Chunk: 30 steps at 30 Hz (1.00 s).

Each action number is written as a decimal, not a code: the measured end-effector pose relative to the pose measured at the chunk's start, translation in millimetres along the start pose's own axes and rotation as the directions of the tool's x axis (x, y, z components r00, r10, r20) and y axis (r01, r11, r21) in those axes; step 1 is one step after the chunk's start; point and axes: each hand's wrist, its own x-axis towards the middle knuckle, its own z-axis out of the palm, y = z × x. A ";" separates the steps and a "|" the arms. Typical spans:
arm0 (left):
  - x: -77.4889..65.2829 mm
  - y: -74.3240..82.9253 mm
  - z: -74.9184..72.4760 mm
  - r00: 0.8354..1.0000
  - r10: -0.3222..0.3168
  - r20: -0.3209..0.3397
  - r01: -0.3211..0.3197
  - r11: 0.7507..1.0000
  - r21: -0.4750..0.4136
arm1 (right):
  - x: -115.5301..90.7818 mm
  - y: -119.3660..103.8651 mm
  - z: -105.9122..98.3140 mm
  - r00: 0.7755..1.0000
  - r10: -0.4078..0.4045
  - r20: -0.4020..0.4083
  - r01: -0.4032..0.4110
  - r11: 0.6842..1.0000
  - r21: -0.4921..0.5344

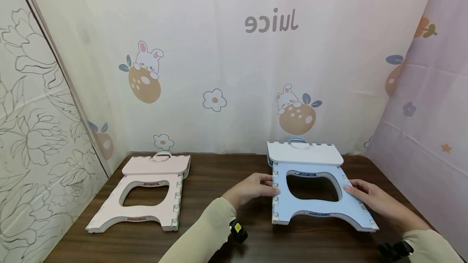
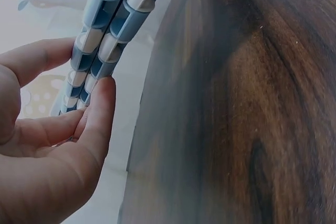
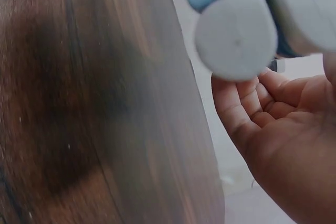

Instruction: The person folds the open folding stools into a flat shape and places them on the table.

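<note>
A folded step stool (image 1: 310, 206), light blue with a white panel at its far end and a carry handle, is held between my two hands at the right side of the table. My left hand (image 1: 254, 190) grips its left edge, thumb on the upper face. On the opposite edge, my right hand (image 1: 373, 198) holds it the same way. The left wrist view has the stool's hinged edge (image 2: 105, 24) pinched between thumb and fingers, raised over the wood. In the right wrist view, fingers curl under a rounded white end (image 3: 236, 40).
A second folded stool (image 1: 153, 165), pink, lies flat on the left of the dark wooden table (image 1: 219, 169). Behind the table hangs a printed curtain (image 1: 219, 52), and more patterned cloth (image 1: 431, 104) closes off the right side.
</note>
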 end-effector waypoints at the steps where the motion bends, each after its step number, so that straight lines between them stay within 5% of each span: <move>1: 0.3 -0.1 1.0 1.000 -0.004 0.005 0.004 1.000 -0.007 | -0.4 0.9 -0.5 1.000 0.003 -0.003 -0.003 1.000 -0.005; 19: 13.3 -4.6 19.3 0.998 -0.035 0.049 0.040 0.994 -0.097 | -4.5 17.0 -13.7 0.998 0.057 -0.006 -0.057 0.997 -0.061; 30: 26.5 -2.0 41.4 0.998 -0.035 0.059 0.044 0.988 -0.150 | -5.4 31.9 -23.4 0.992 0.071 -0.105 -0.085 0.986 -0.141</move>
